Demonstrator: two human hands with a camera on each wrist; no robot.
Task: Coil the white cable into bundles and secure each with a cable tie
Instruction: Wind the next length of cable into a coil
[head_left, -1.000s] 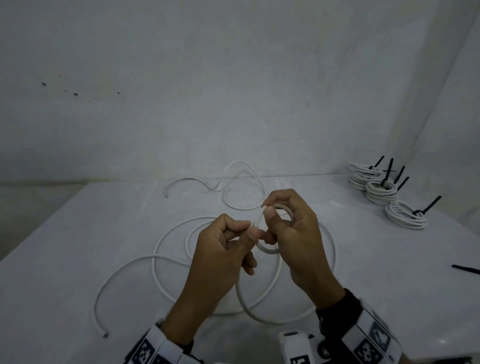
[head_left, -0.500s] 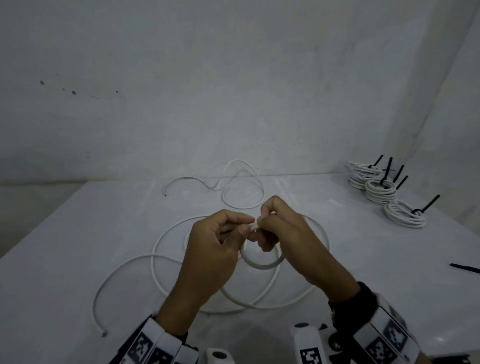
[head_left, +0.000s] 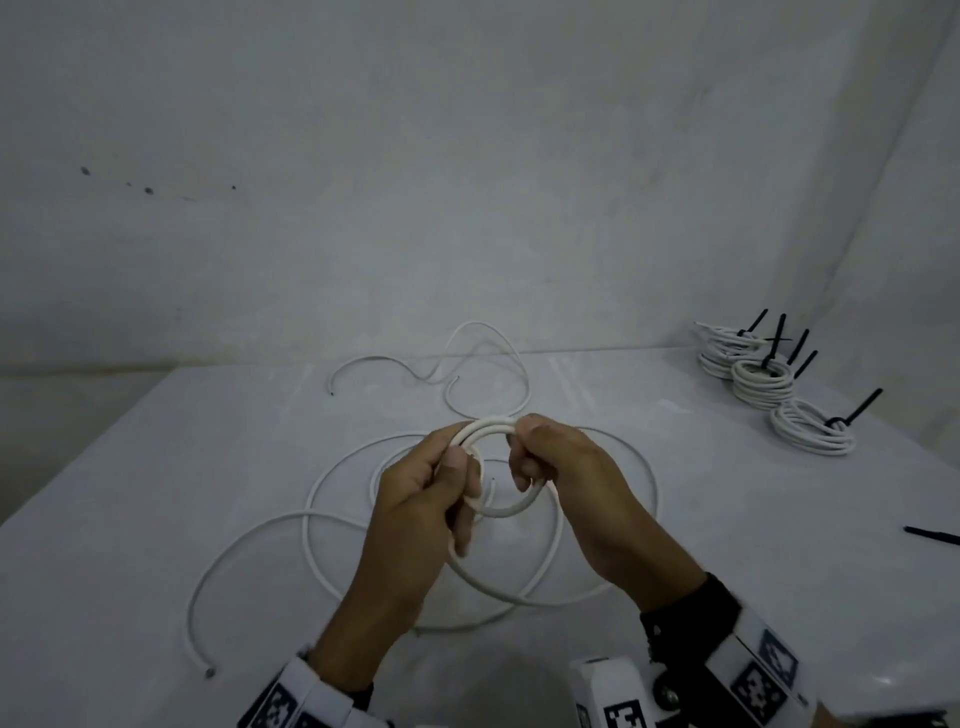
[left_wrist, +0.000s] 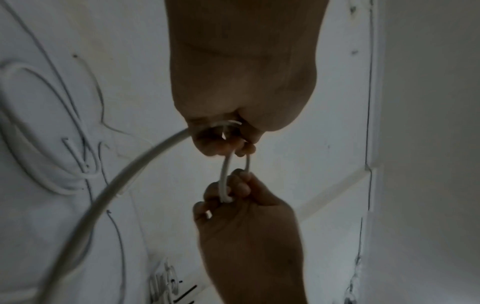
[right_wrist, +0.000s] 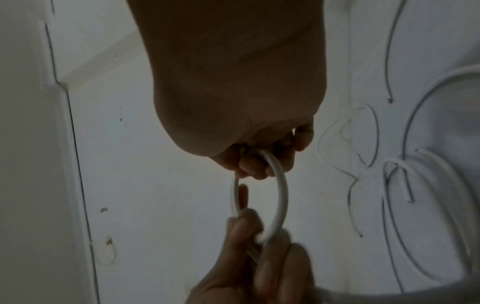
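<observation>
Winding the white cable (head_left: 498, 512) into a small coil.
Left hand (head_left: 431, 499) and right hand (head_left: 561, 467) both pinch it; next, probably another loop.

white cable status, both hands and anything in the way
Left hand and right hand both grip a small coil of the white cable. Rest of cable loose on the table. No tie on yet. Nothing blocking.

a white table (head_left: 156, 493) stands against a pale wall (head_left: 467, 182) with dark specks.
</observation>
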